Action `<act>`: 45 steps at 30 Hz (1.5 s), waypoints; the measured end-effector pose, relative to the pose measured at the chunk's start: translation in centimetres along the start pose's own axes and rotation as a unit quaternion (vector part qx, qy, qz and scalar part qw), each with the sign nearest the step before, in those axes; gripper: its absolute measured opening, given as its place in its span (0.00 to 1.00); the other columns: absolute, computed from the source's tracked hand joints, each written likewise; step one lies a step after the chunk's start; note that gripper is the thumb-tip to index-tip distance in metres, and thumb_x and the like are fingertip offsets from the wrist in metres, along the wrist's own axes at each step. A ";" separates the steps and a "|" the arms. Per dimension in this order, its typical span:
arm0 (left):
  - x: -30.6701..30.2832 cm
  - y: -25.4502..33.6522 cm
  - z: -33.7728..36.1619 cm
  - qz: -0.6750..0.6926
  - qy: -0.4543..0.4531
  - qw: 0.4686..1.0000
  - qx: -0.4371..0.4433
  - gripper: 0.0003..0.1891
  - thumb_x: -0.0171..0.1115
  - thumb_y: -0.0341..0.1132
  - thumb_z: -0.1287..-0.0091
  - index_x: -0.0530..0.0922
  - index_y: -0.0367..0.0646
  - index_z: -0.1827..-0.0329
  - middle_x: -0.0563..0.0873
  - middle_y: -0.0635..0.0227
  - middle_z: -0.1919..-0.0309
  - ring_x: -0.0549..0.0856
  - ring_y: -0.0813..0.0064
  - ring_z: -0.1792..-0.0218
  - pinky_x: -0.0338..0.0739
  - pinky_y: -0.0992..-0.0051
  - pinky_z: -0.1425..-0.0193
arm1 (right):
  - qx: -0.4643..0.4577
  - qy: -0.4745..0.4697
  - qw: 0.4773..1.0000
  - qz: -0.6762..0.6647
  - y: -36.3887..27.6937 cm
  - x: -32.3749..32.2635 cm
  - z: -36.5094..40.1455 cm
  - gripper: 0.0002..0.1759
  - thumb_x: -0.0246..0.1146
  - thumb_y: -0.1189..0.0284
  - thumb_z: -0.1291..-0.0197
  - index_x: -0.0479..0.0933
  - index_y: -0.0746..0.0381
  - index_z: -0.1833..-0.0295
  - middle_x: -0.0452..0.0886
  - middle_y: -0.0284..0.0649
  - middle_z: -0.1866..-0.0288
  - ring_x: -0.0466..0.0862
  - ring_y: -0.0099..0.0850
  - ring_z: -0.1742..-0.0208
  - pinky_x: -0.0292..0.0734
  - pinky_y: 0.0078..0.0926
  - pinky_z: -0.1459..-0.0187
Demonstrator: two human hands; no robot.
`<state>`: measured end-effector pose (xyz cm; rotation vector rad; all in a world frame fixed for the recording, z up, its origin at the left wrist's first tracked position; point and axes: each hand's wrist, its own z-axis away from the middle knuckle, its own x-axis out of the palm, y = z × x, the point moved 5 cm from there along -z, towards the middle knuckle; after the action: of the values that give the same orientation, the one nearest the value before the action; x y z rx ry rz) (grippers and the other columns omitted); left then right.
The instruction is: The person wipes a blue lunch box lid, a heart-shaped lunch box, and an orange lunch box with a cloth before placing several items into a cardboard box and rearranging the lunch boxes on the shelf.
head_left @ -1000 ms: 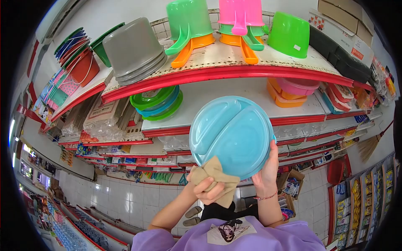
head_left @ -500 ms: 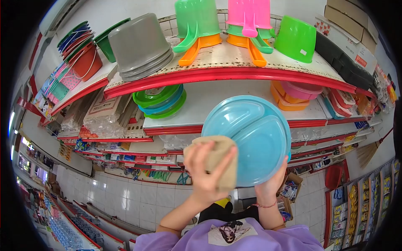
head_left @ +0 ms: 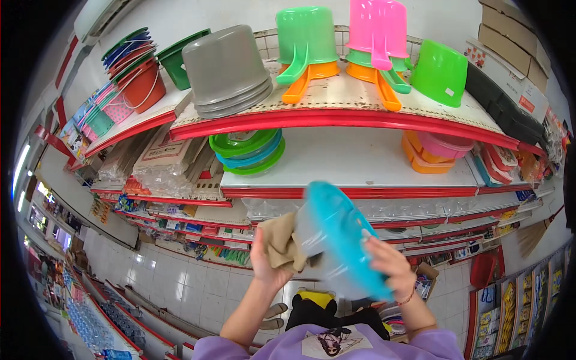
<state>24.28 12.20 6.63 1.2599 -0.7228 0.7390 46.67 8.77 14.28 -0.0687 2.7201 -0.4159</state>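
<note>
A round container with a blue lid (head_left: 345, 240) is tilted on its side in front of the shelves, its clear base facing left and blurred by motion. My right hand (head_left: 390, 267) grips it at the right, fingers over the lid. On the other side, my left hand (head_left: 268, 264) is closed on a beige cloth (head_left: 281, 241), which lies against or close beside the clear base. Stacked containers with green and blue lids (head_left: 247, 150) rest on the middle shelf behind.
The upper shelf (head_left: 336, 117) holds grey tubs (head_left: 227, 72), green and pink dippers (head_left: 377, 33) and a green bucket (head_left: 439, 73). Orange and pink containers (head_left: 433, 150) sit at the right of the middle shelf. A broom (head_left: 533, 235) stands far right.
The container has turned from lid facing me to edge-on and moved lower. The cloth has gone from over the lid's edge to the base side. The view has shifted slightly.
</note>
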 end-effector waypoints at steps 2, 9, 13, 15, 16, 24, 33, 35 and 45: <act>0.4 1.8 0.6 0.002 -0.050 0.997 0.052 0.43 0.40 0.70 0.39 0.62 0.40 0.35 0.71 0.56 0.40 0.73 0.61 0.41 0.71 0.60 0.39 | -0.091 -0.196 0.970 0.113 -1.0 1.9 -1.0 0.06 0.58 0.69 0.43 0.69 0.53 0.70 0.75 0.35 0.44 0.73 0.38 0.38 0.69 0.51 0.39; -2.7 6.0 0.6 -0.122 -0.037 0.979 0.162 0.44 0.56 0.60 0.46 0.59 0.35 0.34 0.70 0.51 0.40 0.74 0.59 0.41 0.72 0.62 0.39 | -0.136 -0.217 0.932 0.257 0.1 4.5 -1.6 0.10 0.63 0.68 0.46 0.67 0.47 0.67 0.75 0.23 0.44 0.70 0.22 0.37 0.58 0.54 0.34; -4.2 7.2 -0.6 -0.070 -0.033 0.995 0.065 0.40 0.59 0.47 0.51 0.62 0.34 0.36 0.73 0.49 0.43 0.76 0.57 0.44 0.73 0.62 0.40 | 0.027 -0.220 0.966 0.133 2.9 3.6 -4.2 0.24 0.67 0.61 0.49 0.69 0.47 0.45 0.67 0.38 0.36 0.68 0.37 0.35 0.58 0.53 0.35; -5.4 8.0 -1.2 -0.050 -0.042 0.998 0.013 0.39 0.59 0.44 0.52 0.63 0.33 0.36 0.73 0.48 0.44 0.77 0.56 0.46 0.73 0.63 0.41 | 0.188 -0.159 0.969 -0.019 5.2 3.8 -5.0 0.33 0.67 0.60 0.49 0.65 0.50 0.36 0.63 0.44 0.34 0.67 0.42 0.35 0.58 0.50 0.35; -5.7 8.5 -1.3 -0.059 -0.054 0.997 -0.008 0.38 0.59 0.44 0.52 0.64 0.33 0.37 0.74 0.47 0.44 0.77 0.56 0.46 0.74 0.63 0.42 | 0.278 -0.097 0.949 -0.109 7.1 4.6 -4.6 0.37 0.67 0.60 0.49 0.62 0.52 0.33 0.60 0.47 0.33 0.66 0.44 0.35 0.58 0.49 0.35; -5.8 12.8 -2.0 -0.077 0.069 0.993 0.052 0.31 0.53 0.50 0.38 0.68 0.34 0.40 0.77 0.53 0.46 0.79 0.62 0.48 0.74 0.64 0.44 | 0.553 -0.011 0.737 -0.389 12.0 11.1 -3.6 0.34 0.59 0.68 0.45 0.59 0.70 0.35 0.72 0.46 0.43 0.73 0.33 0.41 0.71 0.30 0.42; -3.5 18.3 -1.7 -0.254 -0.040 0.929 0.266 0.37 0.69 0.34 0.46 0.60 0.35 0.34 0.72 0.61 0.42 0.73 0.70 0.41 0.67 0.69 0.37 | 0.563 0.192 0.707 -0.381 15.6 13.3 -9.4 0.21 0.55 0.63 0.37 0.68 0.67 0.45 0.76 0.42 0.48 0.78 0.29 0.50 0.75 0.28 0.49; -3.6 19.4 -3.2 -0.223 -0.036 0.934 0.275 0.34 0.67 0.29 0.44 0.61 0.35 0.35 0.74 0.62 0.44 0.74 0.72 0.44 0.69 0.72 0.40 | 0.545 0.186 0.715 -0.397 16.9 14.0 -10.0 0.24 0.56 0.60 0.37 0.67 0.66 0.42 0.75 0.41 0.47 0.77 0.29 0.48 0.73 0.28 0.47; -3.6 24.5 -8.8 -0.292 0.037 0.889 0.350 0.26 0.62 0.25 0.40 0.67 0.35 0.38 0.76 0.63 0.46 0.76 0.76 0.47 0.69 0.76 0.42 | 0.350 0.025 0.907 -0.233 21.8 15.3 -14.7 0.38 0.68 0.60 0.47 0.60 0.65 0.35 0.69 0.41 0.40 0.69 0.31 0.40 0.63 0.29 0.40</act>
<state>2.84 24.19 16.04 1.9705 0.0439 0.5442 27.11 32.06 15.12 -0.5151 2.4096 -1.5125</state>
